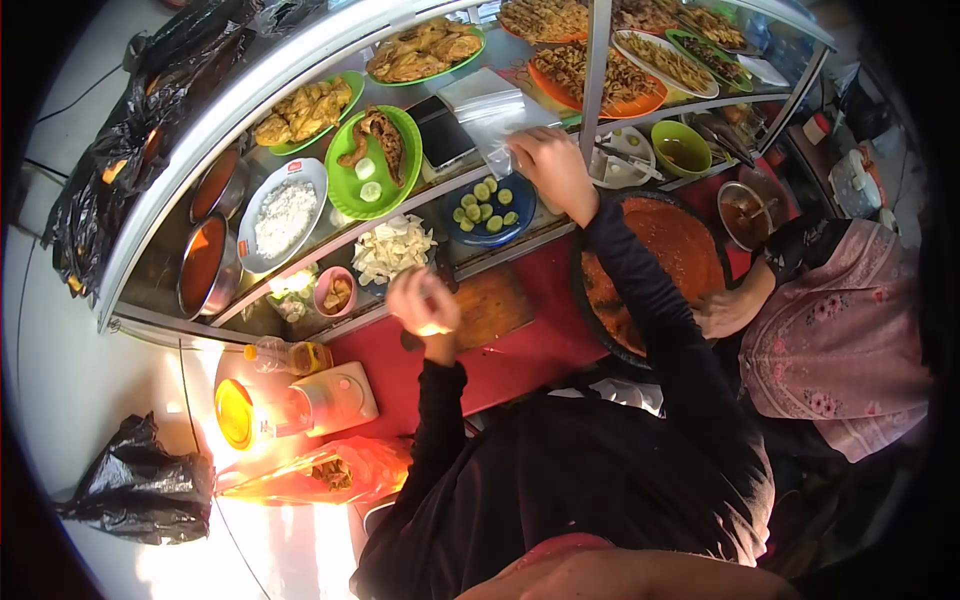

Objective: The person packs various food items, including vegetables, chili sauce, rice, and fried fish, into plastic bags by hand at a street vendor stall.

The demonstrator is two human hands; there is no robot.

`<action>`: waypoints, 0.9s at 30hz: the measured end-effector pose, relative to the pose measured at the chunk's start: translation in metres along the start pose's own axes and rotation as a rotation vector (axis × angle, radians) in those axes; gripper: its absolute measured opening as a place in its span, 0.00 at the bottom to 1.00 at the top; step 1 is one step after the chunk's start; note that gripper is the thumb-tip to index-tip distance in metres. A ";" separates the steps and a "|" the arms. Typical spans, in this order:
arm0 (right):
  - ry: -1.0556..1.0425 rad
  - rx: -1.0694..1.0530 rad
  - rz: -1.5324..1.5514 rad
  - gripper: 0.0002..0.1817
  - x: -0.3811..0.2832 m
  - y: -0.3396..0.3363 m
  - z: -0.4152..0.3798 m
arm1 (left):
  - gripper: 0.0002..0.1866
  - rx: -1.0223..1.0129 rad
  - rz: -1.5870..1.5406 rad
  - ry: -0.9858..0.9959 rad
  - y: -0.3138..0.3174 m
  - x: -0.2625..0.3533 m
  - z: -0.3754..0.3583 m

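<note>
My right hand (555, 172) reaches up to the display case, its fingers closed on the edge of a clear plastic bag (490, 118). The bag lies beside a dark phone-like object (442, 134). Lower and to the left, my left hand (424, 303) hangs over the edge of a wooden cutting board (490, 308), loosely curled, with nothing visible in it. Just above that hand is a heap of pale chopped pieces (393, 250). Between the two hands sits a blue plate of green slices (488, 212).
A co-worker's hand (722, 312) touches a large mortar of red paste (655, 250) at right. Glass case framing (597, 70) surrounds plates of food. A bottle (290, 356), a yellow-lidded container (235, 413) and an orange bag (375, 468) stand at lower left.
</note>
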State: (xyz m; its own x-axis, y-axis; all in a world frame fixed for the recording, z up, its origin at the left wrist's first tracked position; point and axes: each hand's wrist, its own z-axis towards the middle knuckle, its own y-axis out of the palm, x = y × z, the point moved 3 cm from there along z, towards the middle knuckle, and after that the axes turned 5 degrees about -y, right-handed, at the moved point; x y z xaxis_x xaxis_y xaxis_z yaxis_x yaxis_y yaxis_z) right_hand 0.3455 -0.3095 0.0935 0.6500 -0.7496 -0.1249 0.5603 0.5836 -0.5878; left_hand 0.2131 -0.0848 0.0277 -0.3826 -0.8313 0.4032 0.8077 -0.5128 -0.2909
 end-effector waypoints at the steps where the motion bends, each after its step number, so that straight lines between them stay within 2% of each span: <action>1: -0.001 0.007 0.004 0.09 -0.002 -0.002 0.003 | 0.10 -0.075 -0.053 0.087 0.009 0.020 0.009; 3: 0.273 0.045 0.290 0.06 0.004 -0.008 0.005 | 0.10 -0.269 -0.181 0.205 0.032 0.046 0.029; 4: 0.276 0.136 0.318 0.05 0.008 -0.008 0.007 | 0.12 -0.333 -0.201 0.225 0.047 0.054 0.041; 5: 0.275 0.137 0.320 0.05 0.013 -0.004 0.008 | 0.14 -0.396 -0.222 0.243 0.065 0.061 0.052; 7: 0.423 0.128 0.414 0.08 0.029 0.005 0.009 | 0.20 -0.392 -0.129 0.306 0.091 0.076 0.077; 9: 0.463 0.129 0.502 0.09 0.039 0.012 0.011 | 0.22 -0.422 -0.052 0.343 0.120 0.073 0.084; 11: 0.559 0.248 0.727 0.10 0.044 0.006 0.018 | 0.23 -0.441 0.016 0.392 0.138 0.068 0.081; 13: 0.560 0.286 0.651 0.12 0.035 -0.014 0.026 | 0.22 -0.529 0.154 0.327 0.158 0.061 0.082; 15: 0.472 0.443 0.780 0.12 0.008 -0.049 0.031 | 0.20 -0.528 0.154 0.301 0.168 0.057 0.082; 18: 0.393 0.424 1.082 0.09 -0.012 -0.062 0.017 | 0.21 -0.622 0.195 0.196 0.172 0.055 0.085; 19: 0.377 0.415 1.172 0.09 -0.032 -0.084 0.012 | 0.22 -0.636 0.278 0.242 0.181 0.044 0.081; 20: 0.443 0.374 1.298 0.09 -0.049 -0.098 0.004 | 0.22 -0.722 0.259 0.225 0.179 0.044 0.084; 21: 0.453 0.346 1.272 0.08 -0.058 -0.105 -0.007 | 0.22 -0.809 0.239 0.206 0.177 0.046 0.083; 23: 0.495 0.246 1.395 0.08 -0.084 -0.127 -0.026 | 0.24 -0.586 0.151 0.260 0.165 0.057 0.084; 26: 0.571 0.165 1.594 0.08 -0.107 -0.135 -0.059 | 0.26 -0.628 0.149 0.137 0.182 0.048 0.086; 27: 0.620 0.160 1.623 0.10 -0.108 -0.133 -0.070 | 0.26 -0.554 0.109 0.172 0.175 0.053 0.086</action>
State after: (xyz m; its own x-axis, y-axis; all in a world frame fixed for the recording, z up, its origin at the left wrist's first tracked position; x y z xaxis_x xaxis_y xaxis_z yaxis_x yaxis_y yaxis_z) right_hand 0.1645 -0.3281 0.1290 0.3001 0.6015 -0.7404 -0.3391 0.7927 0.5065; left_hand 0.3733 -0.1999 0.0729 -0.4148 -0.8847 0.2128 0.5096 -0.4196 -0.7512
